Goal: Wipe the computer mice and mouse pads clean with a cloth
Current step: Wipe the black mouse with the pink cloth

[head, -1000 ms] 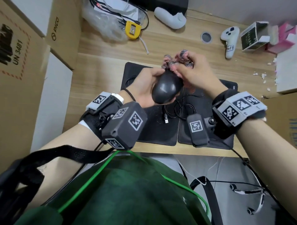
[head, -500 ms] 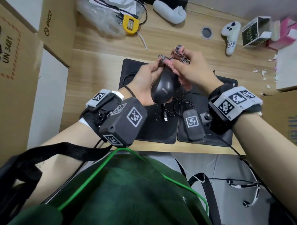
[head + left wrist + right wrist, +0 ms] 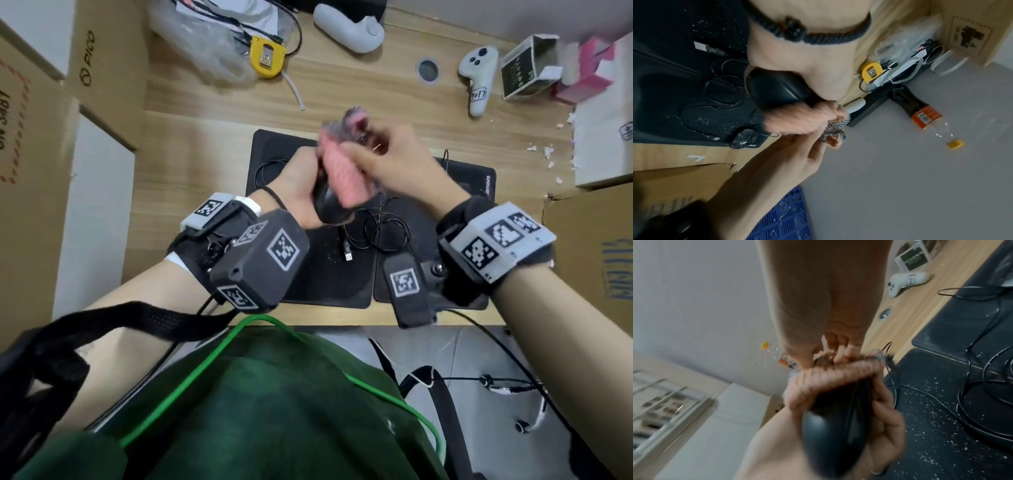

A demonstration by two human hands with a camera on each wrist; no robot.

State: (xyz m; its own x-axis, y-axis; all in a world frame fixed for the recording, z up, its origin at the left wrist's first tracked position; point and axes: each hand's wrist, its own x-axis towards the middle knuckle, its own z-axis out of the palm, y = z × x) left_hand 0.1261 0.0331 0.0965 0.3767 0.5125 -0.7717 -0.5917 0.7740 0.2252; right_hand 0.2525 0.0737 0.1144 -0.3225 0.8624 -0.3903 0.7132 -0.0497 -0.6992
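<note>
My left hand grips a black wired mouse above the left mouse pad, fingers curled under its body. My right hand clutches a pink cloth with a checkered edge and presses it over the mouse's front and top. The cloth is blurred with motion. A second black mouse pad lies to the right. Both pads carry white specks. The mouse cable lies coiled across the two pads. A second mouse shows at the pad's corner.
At the back of the wooden desk are a yellow tape measure, a plastic bag of cables, white controllers and a small open box. Cardboard boxes flank both sides. A bottle lies on the floor.
The right hand has dragged the pink cloth from the mouse's front end back over its top toward me. The left hand keeps its grip on the mouse.
</note>
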